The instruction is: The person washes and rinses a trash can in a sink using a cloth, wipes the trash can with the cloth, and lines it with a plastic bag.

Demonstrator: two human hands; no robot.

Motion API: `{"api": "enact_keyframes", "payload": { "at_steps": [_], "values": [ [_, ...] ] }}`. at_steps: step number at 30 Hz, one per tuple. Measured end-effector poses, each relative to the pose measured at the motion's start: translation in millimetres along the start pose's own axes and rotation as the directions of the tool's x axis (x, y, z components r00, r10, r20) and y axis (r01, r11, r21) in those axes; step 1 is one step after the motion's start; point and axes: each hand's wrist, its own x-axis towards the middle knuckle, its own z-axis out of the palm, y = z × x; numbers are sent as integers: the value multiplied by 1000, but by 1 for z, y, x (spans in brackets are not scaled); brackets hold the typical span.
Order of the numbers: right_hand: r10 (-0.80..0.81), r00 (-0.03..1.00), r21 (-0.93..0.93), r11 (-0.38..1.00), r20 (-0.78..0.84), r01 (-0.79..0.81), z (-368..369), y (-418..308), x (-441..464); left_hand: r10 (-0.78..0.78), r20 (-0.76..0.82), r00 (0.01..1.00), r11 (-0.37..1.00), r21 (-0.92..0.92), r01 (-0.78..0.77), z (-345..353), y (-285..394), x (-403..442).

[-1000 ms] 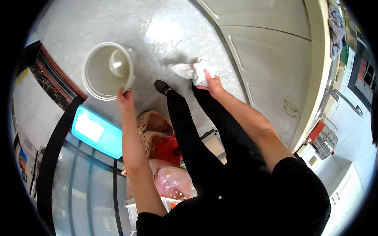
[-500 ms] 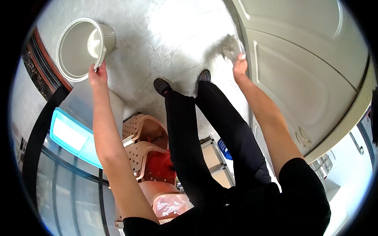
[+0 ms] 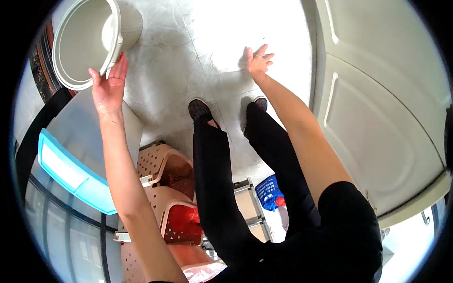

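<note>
An off-white plastic bin [image 3: 118, 28] stands at the upper left, its mouth tilted toward me. My left hand [image 3: 110, 87] is at the bin's near rim, palm up with fingers straight. Whether the fingertips touch the rim I cannot tell. Out over the bright floor, my right hand [image 3: 259, 61] has its fingers spread and nothing in it. A tiny dark speck [image 3: 264, 38] shows on the floor just past it.
White cabinet doors [image 3: 377, 127] line the right side. A translucent box with a blue-framed lid [image 3: 75, 174] sits at the left. Pink storage baskets [image 3: 155, 165] and a blue printed packet [image 3: 269, 192] are near my legs. Glossy pale tiles [image 3: 165, 70] cover the floor.
My left hand has let go of the bin's rim and opened. My right hand has moved left, away from the cabinet; the pale crumpled thing it held is out of sight.
</note>
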Motion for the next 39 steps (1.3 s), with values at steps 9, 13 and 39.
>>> {"api": "enact_keyframes", "payload": {
  "at_steps": [9, 13, 39],
  "values": [
    [-829, 559, -314, 530, 2, 788, 82, -108, -33, 124, 70, 990, 992, -37, -122, -6, -29, -1],
    [-937, 154, -326, 46, 314, 944, 88, -55, -62, 156, 25, 987, 988, -26, -155, -5, -25, 1],
    [-528, 843, -408, 795, -100, 450, 45, -67, 16, 285, -2, 959, 959, -6, -285, -15, -3, 39]
  ]
}}
